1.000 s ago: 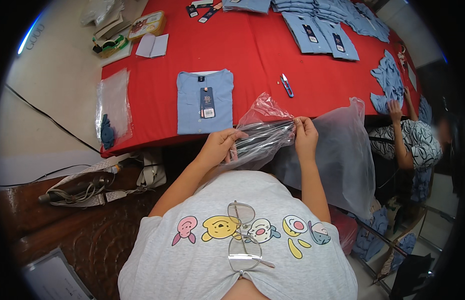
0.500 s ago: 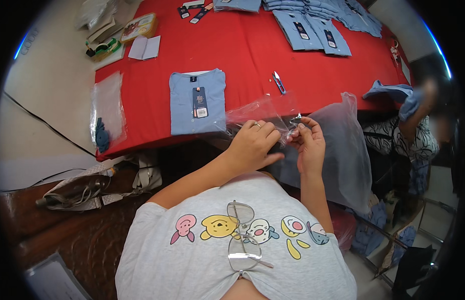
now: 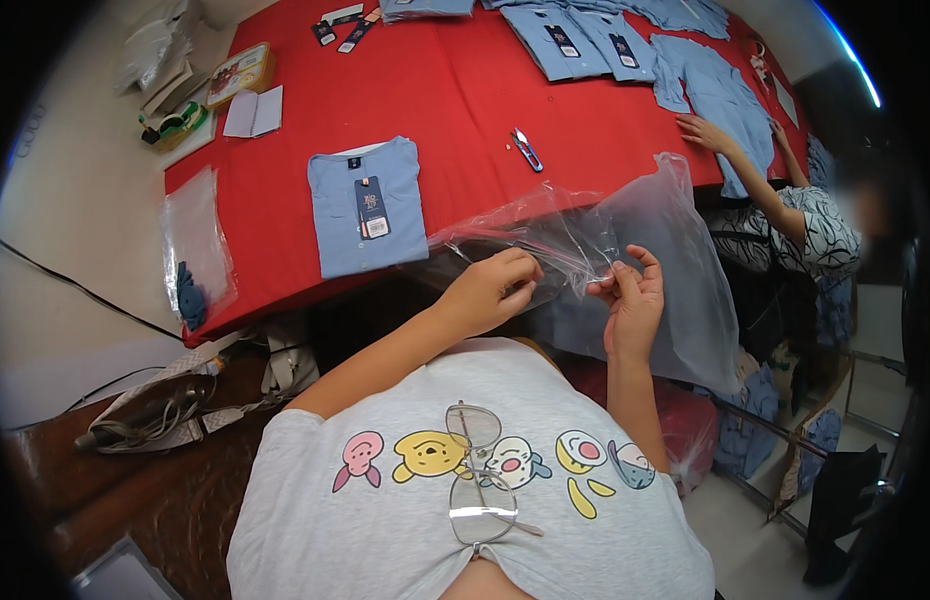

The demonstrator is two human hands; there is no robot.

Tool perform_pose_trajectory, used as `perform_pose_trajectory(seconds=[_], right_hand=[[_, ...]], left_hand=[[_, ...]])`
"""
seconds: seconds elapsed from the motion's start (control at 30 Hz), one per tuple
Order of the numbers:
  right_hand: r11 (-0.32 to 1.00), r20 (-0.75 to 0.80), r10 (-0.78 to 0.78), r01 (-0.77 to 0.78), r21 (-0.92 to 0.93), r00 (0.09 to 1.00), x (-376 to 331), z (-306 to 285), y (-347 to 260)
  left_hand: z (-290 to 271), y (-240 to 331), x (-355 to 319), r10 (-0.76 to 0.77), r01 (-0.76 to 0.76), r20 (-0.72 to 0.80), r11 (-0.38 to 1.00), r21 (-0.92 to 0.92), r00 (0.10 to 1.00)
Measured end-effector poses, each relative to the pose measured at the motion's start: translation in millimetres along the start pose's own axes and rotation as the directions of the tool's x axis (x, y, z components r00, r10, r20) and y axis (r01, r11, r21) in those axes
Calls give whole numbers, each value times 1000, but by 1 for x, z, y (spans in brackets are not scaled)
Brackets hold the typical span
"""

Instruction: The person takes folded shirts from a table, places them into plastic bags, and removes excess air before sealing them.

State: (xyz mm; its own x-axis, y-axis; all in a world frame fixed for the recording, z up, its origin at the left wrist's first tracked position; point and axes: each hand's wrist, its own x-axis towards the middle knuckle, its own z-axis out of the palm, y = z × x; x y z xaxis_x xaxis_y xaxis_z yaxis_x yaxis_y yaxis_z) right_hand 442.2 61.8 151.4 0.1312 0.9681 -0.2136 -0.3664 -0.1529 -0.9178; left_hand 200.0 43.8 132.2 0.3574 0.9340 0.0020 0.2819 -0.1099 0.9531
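Right-hand fingers in a pinch on clear bag, left-hand fingers slightly apart

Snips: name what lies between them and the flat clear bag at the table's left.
The head view shows a folded blue shirt between the snips and the flat clear bag.

Passage between shirt and snips — plastic bag (transparent) blocks nearside.

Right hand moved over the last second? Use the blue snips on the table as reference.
Yes: judged against the blue snips, the right hand has shifted rightward and lower in the view.
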Motion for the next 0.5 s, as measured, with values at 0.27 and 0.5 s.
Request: perform_pose_trajectory(seconds=[0.27,0.5], right_hand=[[959,134,229,-247,142,964,-25,33,3],[992,-62,-51,43,-119,997,-18,4,17]], left_hand=[[16,-6,18,237,-198,-114,940,278,965],[-1,-46,-11,170,-207,139,924,323,976]])
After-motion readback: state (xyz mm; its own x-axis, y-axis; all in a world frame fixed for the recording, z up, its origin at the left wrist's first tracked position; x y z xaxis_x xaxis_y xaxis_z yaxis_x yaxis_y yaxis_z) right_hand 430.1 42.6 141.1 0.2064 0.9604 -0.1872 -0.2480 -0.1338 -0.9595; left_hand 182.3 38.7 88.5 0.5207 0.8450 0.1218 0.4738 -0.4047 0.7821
